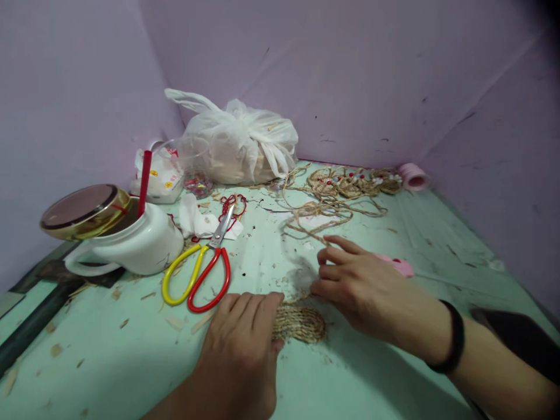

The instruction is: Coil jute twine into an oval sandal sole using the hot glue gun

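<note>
Head view. A woven piece [306, 324] of coiled fibre lies midway along the bench [258, 251], toward its near edge, partly covered by the left hand [245, 335]. The left grip is pressed down on the piece, fingers side by side, thumb tip at its near side. The right hand [354, 280], toward the bench's right edge, has its fingers curled together, apparently pinching cord [312, 233] that trails to slack loops toward the back edge; a short strand also bridges piece and fingertips. The thumb's contact cannot be told. For good work, the left grip should pin the rows flat while the right keeps even tension, leaving the loops untangled. Scissors [215, 240] lie toward the left edge, best kept clear of the cord.
</note>
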Demonstrator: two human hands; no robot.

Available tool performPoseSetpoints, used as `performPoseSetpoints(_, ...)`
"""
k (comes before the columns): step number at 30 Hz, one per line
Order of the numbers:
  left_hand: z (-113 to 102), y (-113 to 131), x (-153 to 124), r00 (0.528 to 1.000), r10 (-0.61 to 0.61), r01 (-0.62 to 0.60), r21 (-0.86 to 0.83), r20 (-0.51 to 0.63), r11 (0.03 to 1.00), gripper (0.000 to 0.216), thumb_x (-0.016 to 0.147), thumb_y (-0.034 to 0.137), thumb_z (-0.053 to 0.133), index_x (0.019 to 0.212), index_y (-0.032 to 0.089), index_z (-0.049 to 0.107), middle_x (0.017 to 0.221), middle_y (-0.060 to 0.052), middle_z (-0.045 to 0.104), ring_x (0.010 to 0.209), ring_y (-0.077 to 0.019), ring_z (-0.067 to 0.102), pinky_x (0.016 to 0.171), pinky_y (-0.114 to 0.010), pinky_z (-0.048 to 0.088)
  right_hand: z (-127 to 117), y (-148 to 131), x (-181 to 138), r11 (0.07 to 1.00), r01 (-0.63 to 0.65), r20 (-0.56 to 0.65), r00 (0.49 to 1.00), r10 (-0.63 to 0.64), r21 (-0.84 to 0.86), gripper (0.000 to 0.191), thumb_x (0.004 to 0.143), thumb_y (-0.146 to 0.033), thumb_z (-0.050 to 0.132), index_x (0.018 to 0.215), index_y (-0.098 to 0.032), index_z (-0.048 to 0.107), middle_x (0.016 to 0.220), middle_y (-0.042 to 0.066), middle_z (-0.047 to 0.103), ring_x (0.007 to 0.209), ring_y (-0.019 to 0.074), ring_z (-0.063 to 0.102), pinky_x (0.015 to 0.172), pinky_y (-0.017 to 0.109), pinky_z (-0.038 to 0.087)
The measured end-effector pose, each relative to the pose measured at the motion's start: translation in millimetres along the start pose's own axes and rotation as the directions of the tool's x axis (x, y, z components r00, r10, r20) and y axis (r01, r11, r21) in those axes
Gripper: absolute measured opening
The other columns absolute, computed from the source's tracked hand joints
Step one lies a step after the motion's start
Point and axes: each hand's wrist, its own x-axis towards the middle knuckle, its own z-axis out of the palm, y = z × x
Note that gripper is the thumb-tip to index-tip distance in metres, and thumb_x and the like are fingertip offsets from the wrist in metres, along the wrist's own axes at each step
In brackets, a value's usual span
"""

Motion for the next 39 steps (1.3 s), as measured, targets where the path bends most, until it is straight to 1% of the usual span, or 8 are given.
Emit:
performPoseSetpoints(5, 3, -1, -2, 1.0, -0.024, 0.024, -0.01, 0.017, 1.0, 0.04, 0.074, 0.009, 0.05, 0.114, 0.013, 0.047, 0.092, -0.01, 0.06, 0.081, -0.024, 0.053, 0.073, -0.041, 0.043, 17, -13, -11, 0.984, -0.18, -0.052, 0.982, 0.18, 0.013, 0.02, 0.075, -0.004, 0.052, 0.067, -0.02, 0.06, 0.061, -0.001, 0.06, 0.059, 0.0156, 0.052, 0.083, 0.038, 0.031)
performPoseSetpoints(10, 3, -2, 1, 0.997, -0.05, 0.051, -0.029, 0.056, 0.998, 0.038, 0.074, 0.009, 0.051, 0.111, 0.013, 0.051, 0.092, -0.01, 0.059, 0.083, -0.0246, 0.052, 0.073, -0.043, 0.043, 23, -23, -14, 0.941, -0.332, -0.023, 0.942, 0.334, 0.064, 0.019, 0.073, -0.003, 0.057, 0.068, -0.021, 0.064, 0.067, 0.0, 0.066, 0.064, 0.0176, 0.059, 0.088, 0.041, 0.027)
performPoseSetpoints(22, -3, 4, 6, 0.974, -0.163, 0.178, -0.091, 0.157, 0.98, 0.023, 0.068, 0.013, 0.055, 0.091, 0.018, 0.058, 0.086, -0.008, 0.056, 0.08, -0.0252, 0.049, 0.074, -0.047, 0.041, 14, -35, -16, 0.839, -0.523, 0.139, 0.852, 0.505, 0.154, 0.02, 0.077, -0.011, 0.057, 0.069, -0.025, 0.068, 0.07, 0.0, 0.069, 0.069, 0.0219, 0.063, 0.074, 0.039, 0.035)
performPoseSetpoints(27, -1, 3, 8, 0.973, -0.161, 0.178, -0.095, 0.167, 0.979, 0.021, 0.068, 0.013, 0.054, 0.089, 0.019, 0.056, 0.087, -0.007, 0.055, 0.082, -0.0252, 0.048, 0.076, -0.046, 0.04, 13, -36, -21, 0.814, -0.532, 0.112, 0.846, 0.521, 0.233, 0.02, 0.08, -0.012, 0.052, 0.07, -0.023, 0.066, 0.071, 0.0, 0.068, 0.07, 0.0221, 0.062, 0.077, 0.042, 0.037)
performPoseSetpoints(30, -2, 3, 7, 0.975, -0.144, 0.16, -0.087, 0.167, 0.983, 0.024, 0.069, 0.014, 0.054, 0.093, 0.018, 0.056, 0.09, -0.008, 0.056, 0.084, -0.0256, 0.049, 0.079, -0.047, 0.039, 14, -38, -24, 0.838, -0.435, -0.027, 0.883, 0.469, 0.328, 0.014, 0.08, -0.016, 0.056, 0.086, -0.025, 0.066, 0.082, 0.0, 0.07, 0.079, 0.0215, 0.064, 0.092, 0.047, 0.029)
performPoseSetpoints(32, -3, 3, 7, 0.975, -0.137, 0.153, -0.082, 0.172, 0.985, 0.025, 0.07, 0.014, 0.054, 0.095, 0.018, 0.056, 0.093, -0.009, 0.057, 0.087, -0.0262, 0.05, 0.081, -0.047, 0.039, 16, -41, -23, 0.858, -0.345, -0.1, 0.907, 0.409, 0.381, 0.026, 0.077, -0.025, 0.065, 0.102, -0.025, 0.062, 0.095, 0.001, 0.07, 0.088, 0.0226, 0.063, 0.1, 0.049, 0.021)
performPoseSetpoints(35, -5, 4, 8, 0.973, -0.144, 0.16, -0.077, 0.178, 0.984, 0.025, 0.07, 0.014, 0.053, 0.095, 0.017, 0.056, 0.094, -0.009, 0.058, 0.088, -0.0265, 0.05, 0.082, -0.048, 0.039, 20, -46, -19, 0.869, -0.298, -0.089, 0.929, 0.359, 0.395, 0.048, 0.069, -0.036, 0.073, 0.113, -0.022, 0.058, 0.103, 0.004, 0.068, 0.095, 0.0256, 0.059, 0.102, 0.05, 0.019)
performPoseSetpoints(39, -5, 4, 8, 0.971, -0.141, 0.159, -0.081, 0.194, 0.984, 0.023, 0.069, 0.014, 0.053, 0.092, 0.017, 0.056, 0.093, -0.009, 0.058, 0.087, -0.0263, 0.05, 0.08, -0.047, 0.04, 24, -50, -13, 0.851, -0.334, -0.052, 0.921, 0.386, 0.406, 0.031, 0.072, -0.031, 0.069, 0.101, -0.024, 0.061, 0.095, 0.003, 0.065, 0.09, 0.0247, 0.054, 0.098, 0.051, 0.024)
